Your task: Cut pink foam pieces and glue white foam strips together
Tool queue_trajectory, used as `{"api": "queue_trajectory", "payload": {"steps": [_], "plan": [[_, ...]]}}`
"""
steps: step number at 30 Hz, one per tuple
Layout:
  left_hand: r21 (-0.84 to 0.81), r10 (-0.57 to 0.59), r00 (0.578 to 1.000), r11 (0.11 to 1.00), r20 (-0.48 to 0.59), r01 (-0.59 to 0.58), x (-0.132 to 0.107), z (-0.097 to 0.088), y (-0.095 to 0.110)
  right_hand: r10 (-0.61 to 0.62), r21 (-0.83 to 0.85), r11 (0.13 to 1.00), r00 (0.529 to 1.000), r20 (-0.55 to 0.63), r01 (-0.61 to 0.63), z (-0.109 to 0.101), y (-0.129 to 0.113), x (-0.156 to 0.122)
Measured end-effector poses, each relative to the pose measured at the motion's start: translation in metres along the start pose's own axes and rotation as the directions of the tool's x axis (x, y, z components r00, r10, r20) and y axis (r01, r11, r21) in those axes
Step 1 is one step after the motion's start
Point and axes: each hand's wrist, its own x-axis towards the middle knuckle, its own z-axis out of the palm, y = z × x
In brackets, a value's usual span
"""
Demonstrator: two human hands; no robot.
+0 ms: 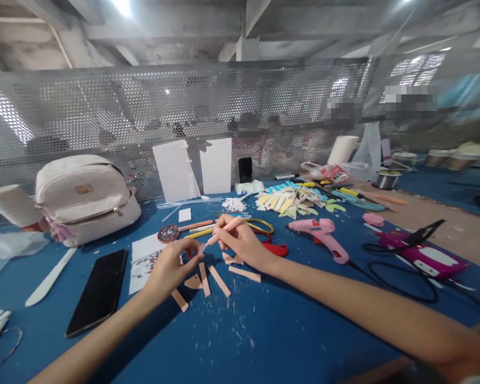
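Note:
My left hand (172, 264) is closed in a pinch on a small whitish piece (202, 248), too small to name. In my right hand (244, 242) is a slim pink pen-like tool (233, 223), its tip close to that piece. Several peach-coloured strips (220, 281) lie on the blue table under and around both hands. Beside my left hand, a white sheet (140, 248) bears small dark bits. A round holder of glittery bits (168, 233) sits just beyond. Partly behind my right hand is a red-handled tool (278, 249).
A pink glue gun (320, 234) and a magenta corded device (424, 258) lie to the right. A pile of pale cut pieces (292, 201) is further back. On the left are a black phone (98, 293), a white knife-shaped tool (50, 280) and a white backpack (84, 200).

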Motion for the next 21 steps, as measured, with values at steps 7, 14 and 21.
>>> {"api": "queue_trajectory", "payload": {"steps": [7, 14, 21], "plan": [[-0.023, 0.022, 0.994, 0.999, -0.111, -0.024, -0.007, 0.003, -0.003, -0.052, -0.039, 0.998, 0.998, 0.023, 0.053, 0.002, 0.004, -0.004], [-0.091, 0.016, 0.979, 0.995, -0.205, -0.036, -0.009, 0.001, 0.003, -0.141, -0.105, 0.983, 0.986, 0.083, 0.15, 0.005, -0.001, -0.013], [-0.07, 0.103, 0.964, 0.99, -0.246, -0.124, -0.01, 0.003, 0.002, -0.137, -0.113, 0.983, 0.986, 0.098, 0.148, 0.003, 0.0, -0.014]]}}
